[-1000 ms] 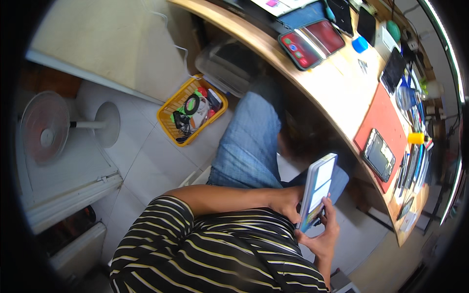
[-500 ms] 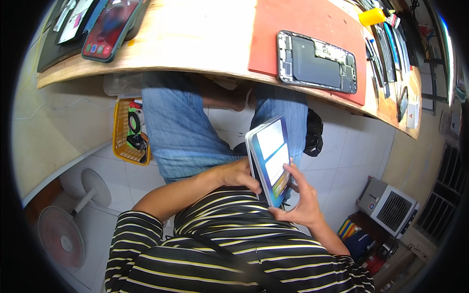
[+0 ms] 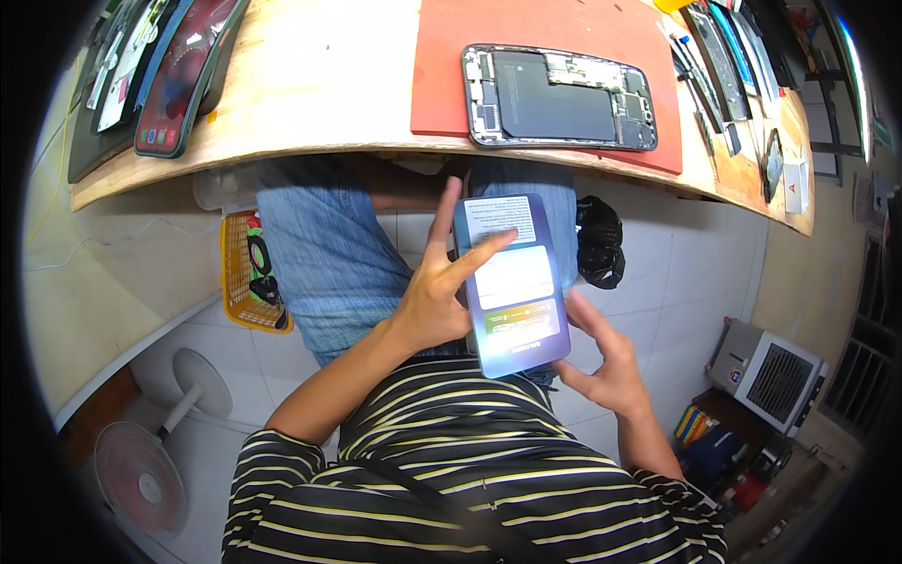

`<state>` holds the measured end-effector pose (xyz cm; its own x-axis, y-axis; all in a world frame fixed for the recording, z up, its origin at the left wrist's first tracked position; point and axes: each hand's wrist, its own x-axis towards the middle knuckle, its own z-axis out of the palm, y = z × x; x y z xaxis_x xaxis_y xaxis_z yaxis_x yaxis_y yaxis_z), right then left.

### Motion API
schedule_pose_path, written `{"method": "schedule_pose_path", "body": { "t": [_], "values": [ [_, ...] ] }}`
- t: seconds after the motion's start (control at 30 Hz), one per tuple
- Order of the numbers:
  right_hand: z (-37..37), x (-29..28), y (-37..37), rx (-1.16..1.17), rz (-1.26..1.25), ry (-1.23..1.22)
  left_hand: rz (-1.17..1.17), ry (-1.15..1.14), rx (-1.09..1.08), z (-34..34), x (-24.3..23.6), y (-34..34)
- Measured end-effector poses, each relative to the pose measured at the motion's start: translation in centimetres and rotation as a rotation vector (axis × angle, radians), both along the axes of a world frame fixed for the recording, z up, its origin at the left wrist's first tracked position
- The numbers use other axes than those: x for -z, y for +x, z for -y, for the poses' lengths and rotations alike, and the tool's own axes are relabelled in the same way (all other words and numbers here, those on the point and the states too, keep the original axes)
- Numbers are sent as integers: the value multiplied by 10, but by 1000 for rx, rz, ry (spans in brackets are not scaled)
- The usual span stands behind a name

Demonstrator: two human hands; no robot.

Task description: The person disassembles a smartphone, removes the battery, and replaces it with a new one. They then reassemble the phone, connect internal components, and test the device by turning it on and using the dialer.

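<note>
Above my lap is a slim blue-purple box (image 3: 519,348) with pale printed labels, its face turned up. My left hand (image 3: 442,287) grips it from the left, one finger laid across the top label and another stretched up beside the edge. My right hand (image 3: 606,362) holds the lower right edge with thumb and fingers. On the bench edge beyond, an opened phone (image 3: 564,117) with exposed inner parts lies on a red mat (image 3: 439,75).
The curved wooden bench (image 3: 301,103) carries phones (image 3: 178,94) at left and slim tools (image 3: 714,66) at right. Below are a yellow basket (image 3: 244,291), a black bag (image 3: 598,244), a standing fan (image 3: 141,470) and a grey cooler (image 3: 766,376).
The box has turned from a tilted, edge-on position to face up. My left hand has moved up onto its front, and my right hand has shifted slightly outward along its edge.
</note>
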<state>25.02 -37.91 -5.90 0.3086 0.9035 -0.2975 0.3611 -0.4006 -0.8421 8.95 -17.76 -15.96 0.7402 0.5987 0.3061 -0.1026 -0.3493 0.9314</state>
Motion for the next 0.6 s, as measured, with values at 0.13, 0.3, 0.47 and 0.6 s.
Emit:
{"method": "schedule_pose_path", "body": {
  "t": [0.13,0.3,0.47,0.6],
  "values": [
    [5,10,-7,367,-291,185,-108,-286,43,-4,-7,-4],
    [-5,18,-14,228,2,206,-102,-589,-39,0,-23,-6],
    [-29,18,-29,125,285,69,-153,-480,-23,-23,-24,-8],
    [-44,15,-35,165,275,-30,-197,-555,-46,-32,-26,-9]
  ]
}}
